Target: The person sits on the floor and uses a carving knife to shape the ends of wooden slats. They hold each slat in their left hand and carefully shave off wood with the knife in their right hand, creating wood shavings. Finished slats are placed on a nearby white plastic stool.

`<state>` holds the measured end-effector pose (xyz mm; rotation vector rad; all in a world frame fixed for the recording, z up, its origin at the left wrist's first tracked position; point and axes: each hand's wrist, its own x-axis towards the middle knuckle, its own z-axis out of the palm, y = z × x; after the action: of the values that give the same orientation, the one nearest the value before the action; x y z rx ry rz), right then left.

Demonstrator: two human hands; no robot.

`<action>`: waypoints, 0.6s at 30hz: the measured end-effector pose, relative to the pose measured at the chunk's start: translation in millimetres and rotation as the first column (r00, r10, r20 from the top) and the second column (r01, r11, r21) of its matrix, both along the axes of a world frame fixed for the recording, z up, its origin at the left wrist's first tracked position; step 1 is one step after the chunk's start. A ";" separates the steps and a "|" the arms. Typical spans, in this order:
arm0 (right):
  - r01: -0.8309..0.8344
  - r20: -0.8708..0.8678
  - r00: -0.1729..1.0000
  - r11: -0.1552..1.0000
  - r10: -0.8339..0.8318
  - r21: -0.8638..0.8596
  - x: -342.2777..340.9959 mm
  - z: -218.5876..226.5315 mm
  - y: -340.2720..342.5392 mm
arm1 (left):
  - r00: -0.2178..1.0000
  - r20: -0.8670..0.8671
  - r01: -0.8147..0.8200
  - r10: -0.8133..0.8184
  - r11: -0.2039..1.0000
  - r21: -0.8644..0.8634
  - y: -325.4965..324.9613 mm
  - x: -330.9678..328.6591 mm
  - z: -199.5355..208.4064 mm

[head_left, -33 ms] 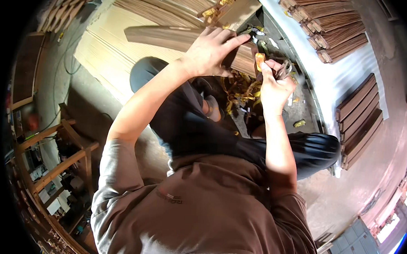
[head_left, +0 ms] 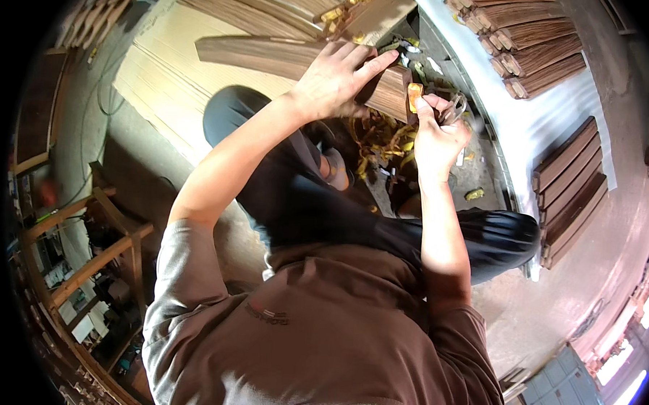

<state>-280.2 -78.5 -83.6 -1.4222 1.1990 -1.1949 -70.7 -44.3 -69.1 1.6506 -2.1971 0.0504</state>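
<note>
My left hand (head_left: 337, 80) is closed over a long brown wooden slat (head_left: 251, 58), thumb below and index finger stretched along it. The slat slants from the cardboard down toward my right hand (head_left: 441, 139). An orange-yellow piece, apparently tape (head_left: 414, 98), covers its right end, and my right thumb presses against it. Also in my right hand is a small dark metal tool with a looped handle (head_left: 456, 109); its working end is hidden, so I cannot tell its exact kind. Yellow tape scraps (head_left: 392, 144) lie in a heap beneath the slat.
More slats (head_left: 260, 8) lie on the cardboard sheet (head_left: 170, 80) at the far left. Bundled slats (head_left: 531, 30) and a row of darker slats (head_left: 575, 188) rest on white sheeting (head_left: 516, 127) to the right. A wooden frame (head_left: 97, 265) stands at left.
The whole view has shifted very slightly. My hands, the slat and the tape-covered end keep the same places relative to one another.
</note>
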 end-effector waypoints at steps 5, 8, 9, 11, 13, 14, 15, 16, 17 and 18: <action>-0.057 -0.394 0.918 0.998 0.054 0.003 -17.6 -9.4 -2.2 | 0.999 -0.011 0.050 -0.050 0.993 0.107 -9.3 -6.8 -25.4; -0.215 -0.692 0.719 0.925 -0.066 -0.312 -20.4 -18.6 -2.7 | 0.999 -0.008 0.054 -0.054 0.963 0.264 -11.7 -10.1 -34.0; -0.278 -0.720 0.682 0.865 -0.129 -0.418 -21.2 -20.6 -2.2 | 0.998 -0.016 0.066 -0.064 0.947 0.313 -13.7 -11.8 -36.3; -0.257 -0.529 0.813 0.965 0.244 0.050 -18.7 -11.9 4.2 | 0.996 -0.027 0.090 -0.087 0.906 0.413 -17.5 -8.8 -44.3; -0.219 -0.141 0.935 0.843 0.326 0.491 -24.4 10.9 7.2 | 0.991 -0.094 0.131 -0.099 0.886 0.445 -15.4 -8.1 -48.9; -0.265 0.060 0.963 0.872 0.264 0.411 -36.3 14.4 2.8 | 0.988 -0.114 0.147 -0.106 0.876 0.459 -14.3 -4.5 -43.0; -0.290 0.264 0.942 0.901 0.208 0.323 -48.8 17.9 -2.8 | 0.985 -0.134 0.163 -0.113 0.866 0.473 -13.4 -1.5 -37.7; -0.222 0.078 0.974 0.955 0.211 0.195 -55.4 26.8 -5.5 | 0.979 -0.168 0.187 -0.119 0.855 0.484 -12.3 0.8 -33.2; -0.175 -0.107 0.978 0.983 0.180 0.052 -60.5 36.1 -7.2 | 0.976 -0.175 0.199 -0.126 0.841 0.503 -9.8 3.1 -28.4; -0.231 -0.231 0.946 0.973 0.227 0.009 -67.4 43.0 -6.8 | 0.974 -0.183 0.211 -0.134 0.827 0.521 -6.9 5.2 -23.3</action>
<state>-347.6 -85.3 -40.6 -1.6994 1.1413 -0.9004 -65.4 -51.2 -92.4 1.6371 -2.3729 -0.7815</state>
